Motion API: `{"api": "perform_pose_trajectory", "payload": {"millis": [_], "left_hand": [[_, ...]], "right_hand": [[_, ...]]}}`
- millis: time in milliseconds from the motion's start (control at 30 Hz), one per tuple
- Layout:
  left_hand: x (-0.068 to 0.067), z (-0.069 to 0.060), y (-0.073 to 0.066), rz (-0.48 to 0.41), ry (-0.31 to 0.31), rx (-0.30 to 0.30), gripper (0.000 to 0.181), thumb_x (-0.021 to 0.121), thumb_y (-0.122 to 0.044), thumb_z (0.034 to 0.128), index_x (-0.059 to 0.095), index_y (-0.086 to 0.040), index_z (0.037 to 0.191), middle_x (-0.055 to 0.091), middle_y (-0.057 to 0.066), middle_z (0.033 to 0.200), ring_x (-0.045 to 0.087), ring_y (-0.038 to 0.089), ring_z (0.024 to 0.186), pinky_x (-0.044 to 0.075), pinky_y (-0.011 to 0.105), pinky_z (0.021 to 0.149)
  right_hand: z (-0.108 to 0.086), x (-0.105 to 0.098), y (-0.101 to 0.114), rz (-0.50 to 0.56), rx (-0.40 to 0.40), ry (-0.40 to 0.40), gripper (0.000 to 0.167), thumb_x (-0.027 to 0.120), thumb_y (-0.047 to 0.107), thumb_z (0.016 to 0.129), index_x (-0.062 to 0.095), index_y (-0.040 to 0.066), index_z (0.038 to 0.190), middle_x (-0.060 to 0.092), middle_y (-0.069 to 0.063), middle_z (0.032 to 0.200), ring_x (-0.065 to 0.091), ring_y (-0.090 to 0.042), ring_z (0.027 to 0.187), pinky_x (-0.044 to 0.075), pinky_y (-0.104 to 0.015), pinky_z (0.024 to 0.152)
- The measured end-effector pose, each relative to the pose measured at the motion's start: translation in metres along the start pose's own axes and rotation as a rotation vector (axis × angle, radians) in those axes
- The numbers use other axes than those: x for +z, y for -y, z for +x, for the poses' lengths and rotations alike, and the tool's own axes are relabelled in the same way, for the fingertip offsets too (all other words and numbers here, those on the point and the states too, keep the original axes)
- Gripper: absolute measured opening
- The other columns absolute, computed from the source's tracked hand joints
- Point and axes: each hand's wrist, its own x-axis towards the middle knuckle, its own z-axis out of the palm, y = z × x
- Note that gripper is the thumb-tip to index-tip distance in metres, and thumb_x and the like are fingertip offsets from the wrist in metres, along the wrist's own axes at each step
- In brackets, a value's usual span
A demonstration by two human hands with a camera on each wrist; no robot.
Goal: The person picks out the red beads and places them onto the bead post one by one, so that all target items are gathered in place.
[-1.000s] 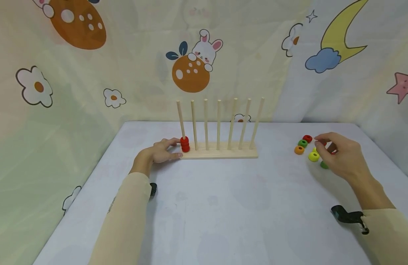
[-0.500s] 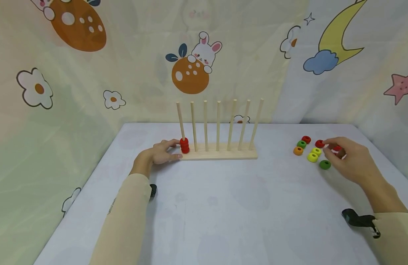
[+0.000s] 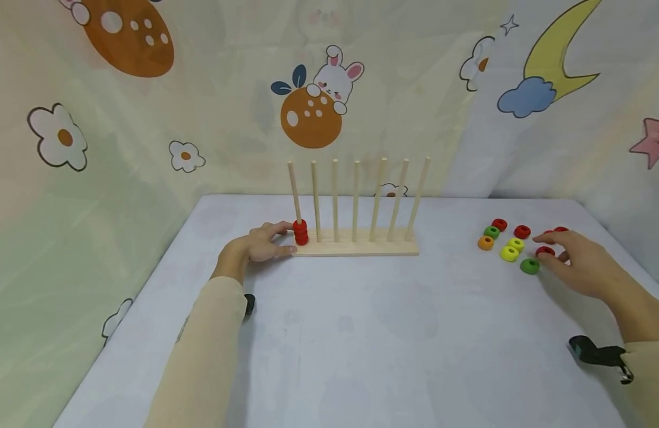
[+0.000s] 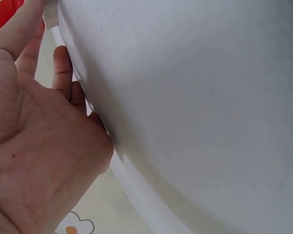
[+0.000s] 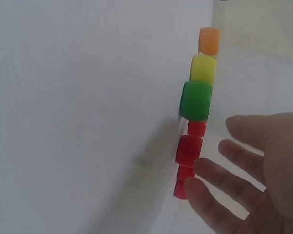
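A pale wooden rack (image 3: pixel 356 251) with several upright pegs stands near the table's far edge. Red beads (image 3: pixel 300 233) are stacked on its leftmost peg. My left hand (image 3: pixel 261 244) holds the rack's left end, thumb at the front edge and forefinger beside the red beads. At the right, my right hand (image 3: pixel 592 266) hovers over loose beads with parted fingers. Just by its thumb and fingertips lies a red bead (image 3: pixel 545 250), and a green bead (image 3: pixel 530 267) sits in front of that. The right wrist view shows nothing between the fingers (image 5: pixel 219 176).
Left of the right hand lie more loose beads: orange (image 3: pixel 486 243), green (image 3: pixel 491 232), yellow (image 3: pixel 509 254) and red (image 3: pixel 522 231). Further red beads (image 3: pixel 561 229) are partly hidden behind that hand. A patterned cloth (image 3: pixel 228 119) hangs behind the white table (image 3: pixel 351 339).
My right hand has moved rightward over the loose beads, uncovering the green, yellow and red ones that it hid. The left hand and the rack have stayed in place.
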Motion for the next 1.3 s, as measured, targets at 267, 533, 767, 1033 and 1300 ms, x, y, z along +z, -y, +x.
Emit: {"api": "perform_pose_trajectory", "payload": {"millis": [267, 533, 767, 1033, 1300], "left_hand": [[-0.001, -0.003, -0.003, -0.010, -0.010, 0.009, 0.067, 0.066, -0.054, 0.0951, 0.039, -0.038, 0.155, 0.038, 0.005, 0.159, 0.026, 0.039, 0.147, 0.023, 0.072, 0.115], [-0.001, 0.001, 0.001, -0.008, -0.009, -0.015, 0.068, 0.065, -0.055, 0.0943, 0.038, -0.040, 0.155, 0.037, 0.005, 0.159, 0.025, 0.039, 0.147, 0.025, 0.071, 0.114], [0.002, 0.009, 0.006, -0.013, 0.000, -0.030, 0.071, 0.067, -0.056, 0.0925, 0.037, -0.042, 0.155, 0.037, 0.001, 0.159, 0.024, 0.036, 0.149, 0.023, 0.071, 0.116], [-0.003, -0.002, -0.002, 0.009, -0.010, 0.015, 0.068, 0.064, -0.055, 0.0954, 0.038, -0.038, 0.156, 0.038, 0.006, 0.159, 0.025, 0.040, 0.147, 0.025, 0.072, 0.114], [0.000, -0.002, -0.002, 0.004, -0.009, 0.002, 0.067, 0.065, -0.054, 0.0953, 0.038, -0.038, 0.155, 0.038, 0.005, 0.158, 0.026, 0.038, 0.147, 0.025, 0.070, 0.115]], "right_hand": [[0.000, -0.003, -0.013, -0.028, 0.054, 0.137, 0.045, 0.064, 0.005, 0.097, 0.050, -0.008, 0.138, 0.044, -0.043, 0.130, 0.054, -0.057, 0.101, 0.058, -0.061, 0.076], [-0.002, -0.005, -0.018, -0.038, 0.061, 0.222, 0.048, 0.065, 0.005, 0.094, 0.050, -0.008, 0.137, 0.043, -0.044, 0.132, 0.053, -0.060, 0.105, 0.059, -0.060, 0.076], [-0.004, -0.003, -0.021, -0.049, 0.055, 0.190, 0.049, 0.072, 0.007, 0.091, 0.054, -0.008, 0.134, 0.046, -0.043, 0.125, 0.055, -0.059, 0.103, 0.058, -0.061, 0.078], [-0.002, 0.000, -0.019, -0.053, 0.043, 0.144, 0.035, 0.076, 0.007, 0.088, 0.064, -0.008, 0.117, 0.060, -0.031, 0.104, 0.059, -0.052, 0.095, 0.058, -0.059, 0.076], [-0.005, 0.004, -0.015, 0.006, 0.111, 0.031, 0.041, 0.073, 0.012, 0.090, 0.059, -0.009, 0.122, 0.044, -0.040, 0.120, 0.055, -0.058, 0.099, 0.061, -0.054, 0.068]]}}
